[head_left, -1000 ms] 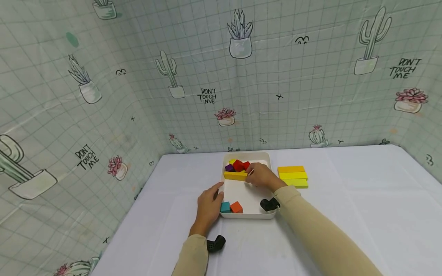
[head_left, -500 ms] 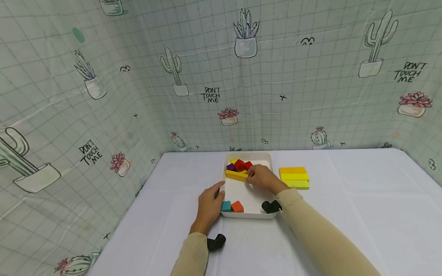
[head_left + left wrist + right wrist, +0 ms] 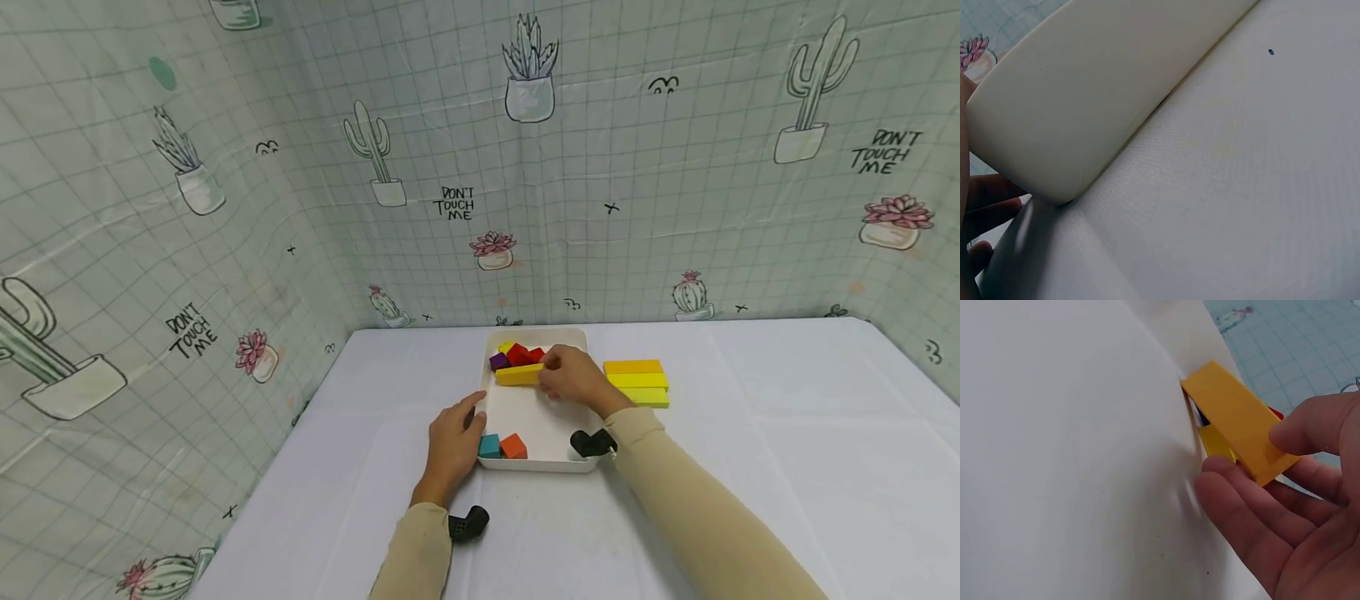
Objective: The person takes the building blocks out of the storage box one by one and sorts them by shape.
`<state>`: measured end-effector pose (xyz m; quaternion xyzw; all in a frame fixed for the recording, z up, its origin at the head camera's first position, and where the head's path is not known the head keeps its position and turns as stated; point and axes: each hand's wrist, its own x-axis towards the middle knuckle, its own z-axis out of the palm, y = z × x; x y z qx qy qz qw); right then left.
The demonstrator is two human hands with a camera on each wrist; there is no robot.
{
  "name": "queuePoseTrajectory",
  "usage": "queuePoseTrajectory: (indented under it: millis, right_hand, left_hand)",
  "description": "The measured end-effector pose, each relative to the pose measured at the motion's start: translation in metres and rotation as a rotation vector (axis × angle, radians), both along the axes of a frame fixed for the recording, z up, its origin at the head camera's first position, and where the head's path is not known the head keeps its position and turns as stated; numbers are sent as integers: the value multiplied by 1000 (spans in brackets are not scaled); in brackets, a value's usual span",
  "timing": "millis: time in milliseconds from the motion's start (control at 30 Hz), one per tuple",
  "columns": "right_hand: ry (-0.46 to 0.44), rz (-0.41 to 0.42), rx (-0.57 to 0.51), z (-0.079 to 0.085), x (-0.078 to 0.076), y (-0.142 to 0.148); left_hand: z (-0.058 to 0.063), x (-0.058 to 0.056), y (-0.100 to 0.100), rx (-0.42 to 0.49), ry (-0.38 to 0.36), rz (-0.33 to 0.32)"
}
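My right hand (image 3: 573,379) pinches the right end of a long orange-yellow block (image 3: 517,375) between thumb and fingers, over the far part of a white tray (image 3: 536,466). In the right wrist view the block (image 3: 1235,415) slants above a smaller yellow block (image 3: 1216,442), with the lower fingers held out beside it. Behind it in the tray lie red blocks (image 3: 518,355), a purple block (image 3: 498,362) and a yellow block (image 3: 506,346). My left hand (image 3: 452,442) rests against the tray's left side, its fingers loosely extended; the left wrist view shows part of it beside the tray wall (image 3: 1085,94).
A teal block (image 3: 490,447) and an orange block (image 3: 514,447) lie in the tray's near left corner. Right of the tray, several long yellow blocks (image 3: 636,381) lie side by side on the white tablecloth (image 3: 787,450). A patterned cloth (image 3: 600,275) hangs behind.
The long orange-yellow block has shifted up and to the right with my right hand, and its tilt has changed. My left hand stays by the tray's side.
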<state>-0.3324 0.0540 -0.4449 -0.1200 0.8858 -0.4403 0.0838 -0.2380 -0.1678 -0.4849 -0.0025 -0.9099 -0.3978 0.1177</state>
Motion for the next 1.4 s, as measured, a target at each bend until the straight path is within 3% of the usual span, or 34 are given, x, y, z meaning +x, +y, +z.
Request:
queuePoseTrajectory:
  millis: [433, 833, 1200, 1400]
  right_hand:
    - [-9, -15, -93, -1, 1, 3]
    - [-5, 13, -31, 1, 4, 4]
    - [26, 103, 28, -3, 3, 3]
    - [19, 87, 12, -3, 1, 5]
  left_hand:
    - [0, 0, -1, -8, 20, -11]
    - [0, -1, -2, -2, 30, -10]
    - [-2, -1, -4, -3, 7, -7]
    - [-2, -1, -4, 7, 5, -16]
